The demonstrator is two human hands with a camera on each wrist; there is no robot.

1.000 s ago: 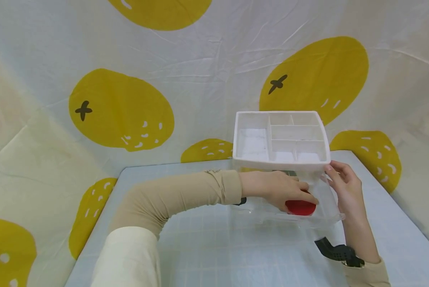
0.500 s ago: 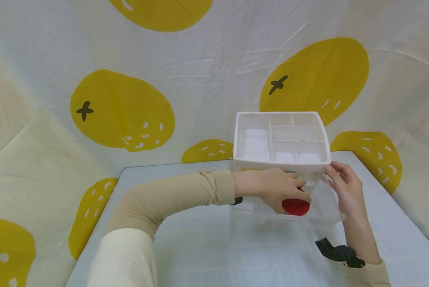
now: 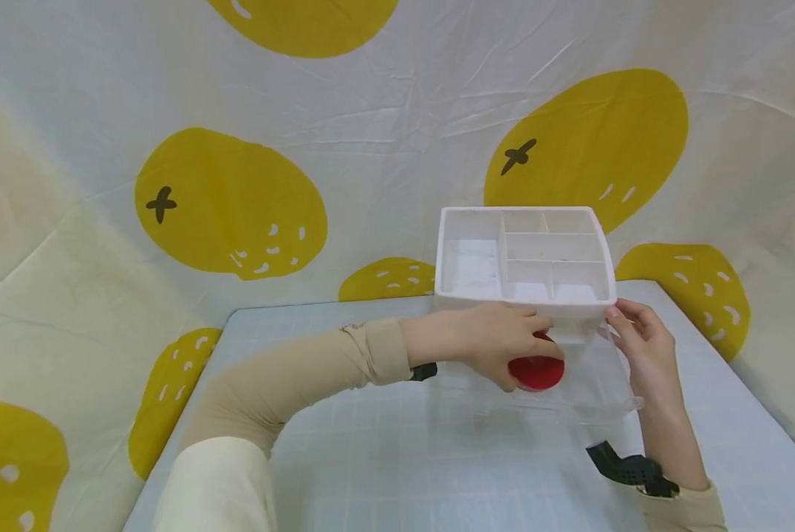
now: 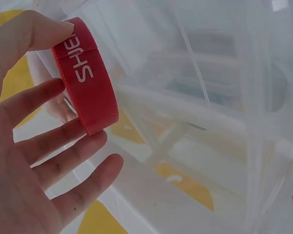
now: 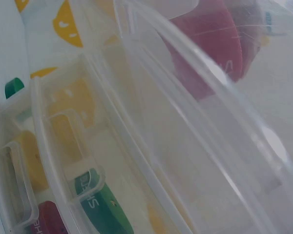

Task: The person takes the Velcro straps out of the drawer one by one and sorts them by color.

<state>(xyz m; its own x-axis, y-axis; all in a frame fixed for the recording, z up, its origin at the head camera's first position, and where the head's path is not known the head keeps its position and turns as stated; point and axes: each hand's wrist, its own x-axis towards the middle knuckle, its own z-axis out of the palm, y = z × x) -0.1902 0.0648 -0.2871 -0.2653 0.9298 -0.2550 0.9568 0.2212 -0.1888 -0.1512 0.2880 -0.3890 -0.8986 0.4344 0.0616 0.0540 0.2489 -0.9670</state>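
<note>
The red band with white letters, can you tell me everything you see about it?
The red band looks like woven fabric, curved, with a line like a seam across it. Its white letters begin "SH"; the rest is hard to read. The left hand holds it tilted between thumb and fingers, at the clear drawer. I can't tell if it touches the drawer.

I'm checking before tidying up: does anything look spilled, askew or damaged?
Nothing looks spilled or broken. The clear drawer stands open, with the left hand holding a red roll there; only the backdrop looks untidily creased.
</note>
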